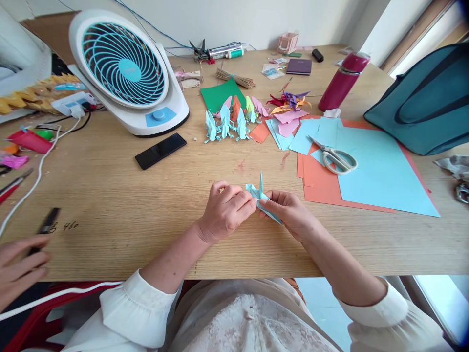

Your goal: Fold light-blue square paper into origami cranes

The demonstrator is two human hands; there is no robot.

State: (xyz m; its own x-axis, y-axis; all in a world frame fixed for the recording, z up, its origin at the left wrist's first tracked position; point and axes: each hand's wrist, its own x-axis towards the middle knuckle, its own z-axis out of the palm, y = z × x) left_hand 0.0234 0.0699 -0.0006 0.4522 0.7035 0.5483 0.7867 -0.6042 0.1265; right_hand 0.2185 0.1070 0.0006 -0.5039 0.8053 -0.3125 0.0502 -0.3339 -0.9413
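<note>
1. At my far left, another person's hand [24,266] is at a dark, slim object [47,222], too blurred to name. A white cable [38,173] runs up from there toward a white plug.
2. Next comes the white fan [128,71] with its pale blue grille, tilted back, and a black phone [160,151] lying flat just in front of its base.
3. My left hand [227,208] is curled, its fingers bent close together, the fingertips touching the left part of the folded light blue paper. My thumb is hidden behind the fingers, so I cannot tell whether I am pinching it.
4. Beyond that hand, a group of folded paper figures [225,122] stands on the table [205,161], light blue ones in front, with orange, pink and yellow-green ones behind. A green sheet [216,94] lies partly behind them.
5. The folded light blue paper [270,211] is between my two hands, above the near part of the table, with one narrow point standing upright.
6. My right hand [287,212] pinches its right part, thumb on top and fingers underneath.
7. Farther right, the scissors [339,161] lie closed on light blue sheets [384,171], which overlap orange sheets [322,188].
8. Behind those stands a dark pink flask [340,83], and a teal bag [425,102] is at the far right.
</note>
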